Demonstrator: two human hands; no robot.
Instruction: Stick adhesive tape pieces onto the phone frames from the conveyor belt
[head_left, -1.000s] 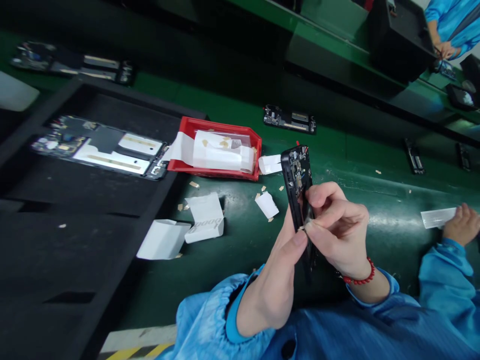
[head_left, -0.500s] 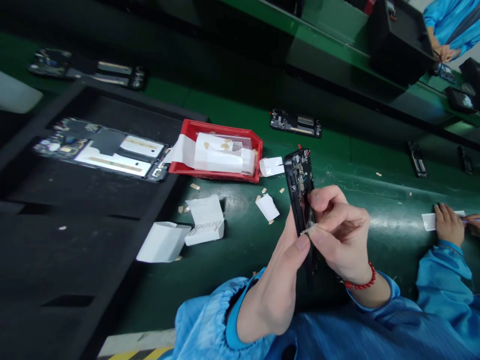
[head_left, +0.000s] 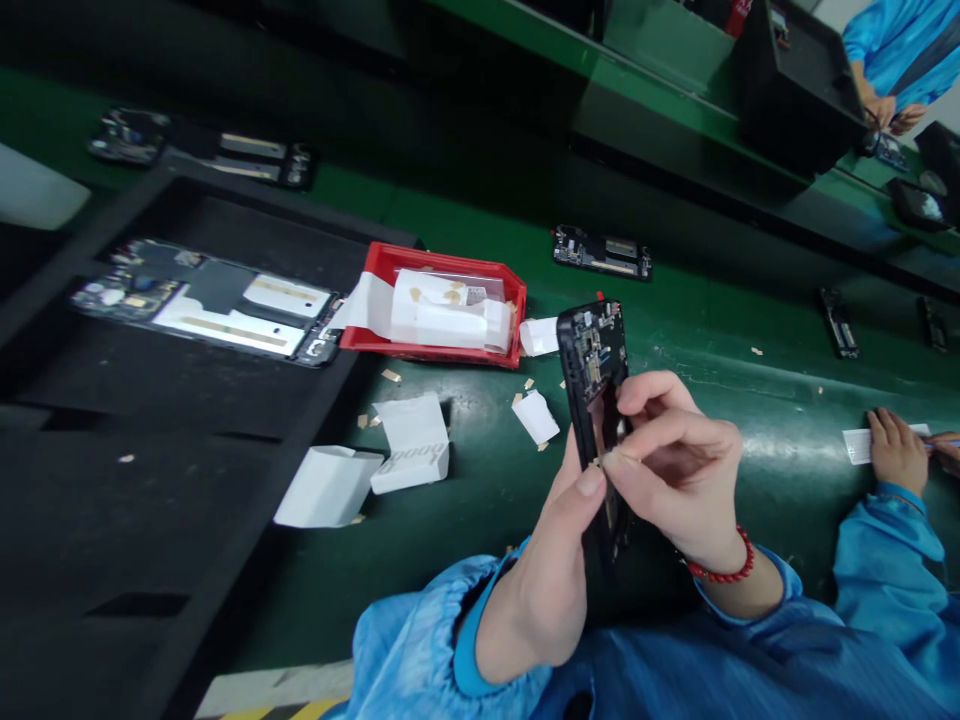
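Note:
My left hand (head_left: 547, 570) grips an opened black phone (head_left: 596, 370) from its left edge and holds it upright over the green belt (head_left: 750, 400). The thumb presses near the phone's middle. My right hand (head_left: 675, 470) is pinched on the phone's inner face beside that thumb, fingers curled tight; what is between the fingertips is too small to make out. The circuit board shows at the phone's top end. A red bead bracelet (head_left: 720, 570) circles my right wrist.
A red bin (head_left: 442, 350) with white paper sits left of the phone. White backing papers (head_left: 409, 445) and small tan scraps litter the belt. A black tray (head_left: 150, 420) holds an opened phone (head_left: 202, 300). More phones lie on the belt (head_left: 600, 252). Another person's hand (head_left: 896, 450) rests at right.
The phone has tilted slightly, showing more of its inner face. My right fingers have shifted a little along it. The other person's hand at right has stayed on the white strip.

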